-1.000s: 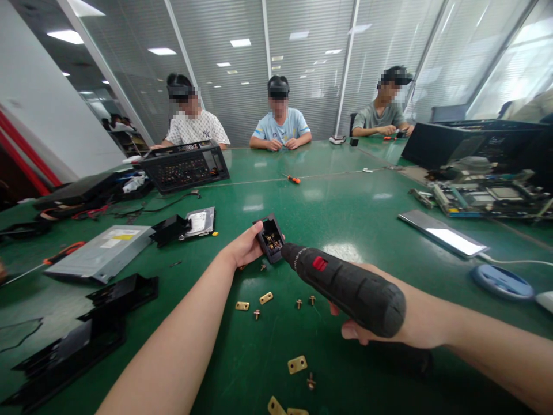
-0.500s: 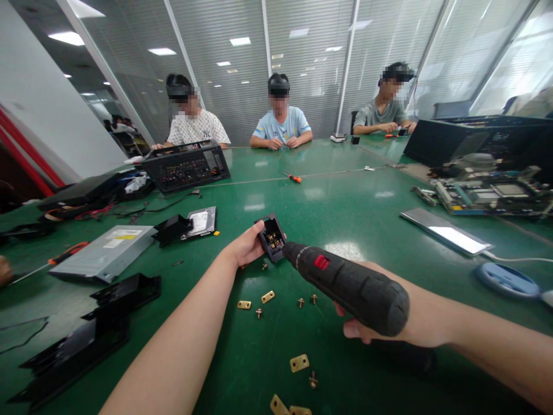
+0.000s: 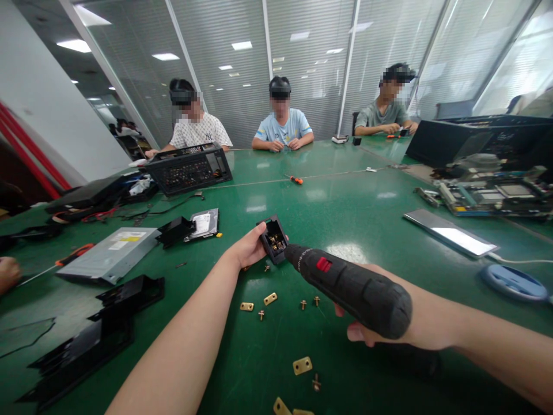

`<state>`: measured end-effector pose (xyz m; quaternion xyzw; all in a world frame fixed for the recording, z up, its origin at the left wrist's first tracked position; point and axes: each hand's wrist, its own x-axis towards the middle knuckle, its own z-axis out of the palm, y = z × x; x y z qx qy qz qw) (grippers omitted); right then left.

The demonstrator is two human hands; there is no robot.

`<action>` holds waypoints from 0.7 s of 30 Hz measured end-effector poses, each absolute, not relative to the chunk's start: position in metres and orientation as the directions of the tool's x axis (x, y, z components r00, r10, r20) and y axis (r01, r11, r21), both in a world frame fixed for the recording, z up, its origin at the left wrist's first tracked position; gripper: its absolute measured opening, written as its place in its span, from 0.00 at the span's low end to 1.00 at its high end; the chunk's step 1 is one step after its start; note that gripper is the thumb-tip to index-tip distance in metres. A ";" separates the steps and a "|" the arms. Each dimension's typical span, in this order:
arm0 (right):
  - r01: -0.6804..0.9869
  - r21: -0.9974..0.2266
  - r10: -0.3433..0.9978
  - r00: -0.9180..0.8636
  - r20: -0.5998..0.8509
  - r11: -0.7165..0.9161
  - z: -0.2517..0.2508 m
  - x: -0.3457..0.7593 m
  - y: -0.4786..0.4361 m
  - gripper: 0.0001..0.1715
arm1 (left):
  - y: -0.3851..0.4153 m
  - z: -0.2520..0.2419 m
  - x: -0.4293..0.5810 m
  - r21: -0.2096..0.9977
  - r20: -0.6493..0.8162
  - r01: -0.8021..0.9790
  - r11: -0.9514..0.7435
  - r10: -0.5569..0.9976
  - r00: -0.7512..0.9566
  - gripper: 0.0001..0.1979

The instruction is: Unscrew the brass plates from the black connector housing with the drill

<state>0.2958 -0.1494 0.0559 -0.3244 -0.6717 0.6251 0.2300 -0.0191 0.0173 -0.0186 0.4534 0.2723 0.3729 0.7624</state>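
My left hand [image 3: 252, 246] is closed around a small black open-topped box [image 3: 273, 227], a terminal block housing by its look, with brass-coloured metal parts inside. My right hand [image 3: 365, 331] grips a black cordless drill [image 3: 352, 288] with a red switch. The drill's nose points left and meets the right side of the box; its bit is hidden from view. Below my hands lie brass plates with two holes [image 3: 302, 365] and several screws [image 3: 317, 382]. One more screw [image 3: 266, 268] rests just under the box.
A grey drive [image 3: 112, 253], black plastic parts [image 3: 82, 346] and a hard disk [image 3: 205, 223] lie to the left. On the right are a phone [image 3: 449, 231], a blue disc [image 3: 514, 282] and a circuit board [image 3: 496, 193]. Several people sit beyond, and a co-worker's hand [image 3: 8, 272] shows at left.
The whole view has shifted slightly, so everything sits a little further right and lower. Both hands keep their hold, and the drill stays against the box.
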 end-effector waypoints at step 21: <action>0.115 -0.988 0.677 -0.720 -0.152 -0.099 0.060 0.294 -0.147 0.49 | 0.019 -0.021 -0.020 0.896 -0.071 -0.322 0.307 0.813 0.578 0.35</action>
